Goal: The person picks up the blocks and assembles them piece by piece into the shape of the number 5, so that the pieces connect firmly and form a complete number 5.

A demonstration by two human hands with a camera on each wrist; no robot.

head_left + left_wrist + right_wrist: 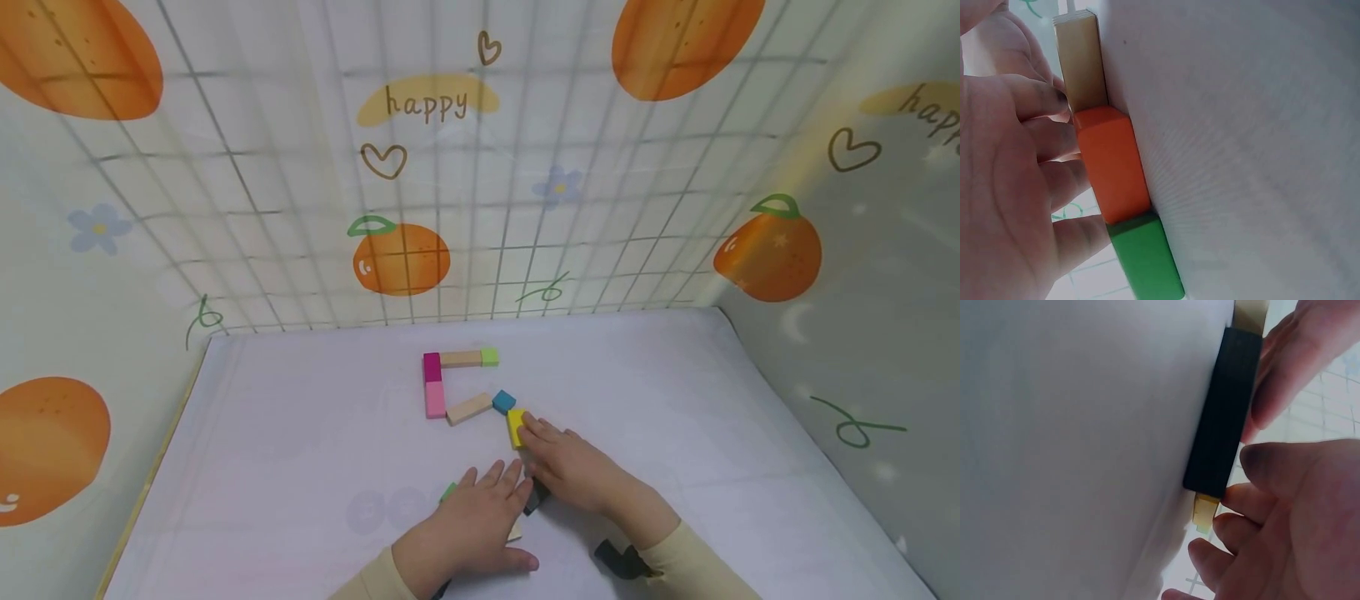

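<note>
In the head view my left hand (483,517) lies palm down over a row of blocks, its fingers spread and fairly straight. The left wrist view shows that row: a plain wooden block (1082,62), an orange block (1115,169) and a green block (1146,256), set end to end, with the left fingertips touching their far side. My right hand (577,467) reaches over a yellow block (515,429), its extended fingertips touching it. A black block (1222,412) lies beneath, beside the right thumb, touching the wooden block's end.
Farther up the white table (300,433), a blue block (504,402), a wooden block (470,408), a pink block (435,400), a magenta block (432,367), another wooden block (461,359) and a light green block (490,357) continue the bent line. A patterned curtain (465,183) hangs behind.
</note>
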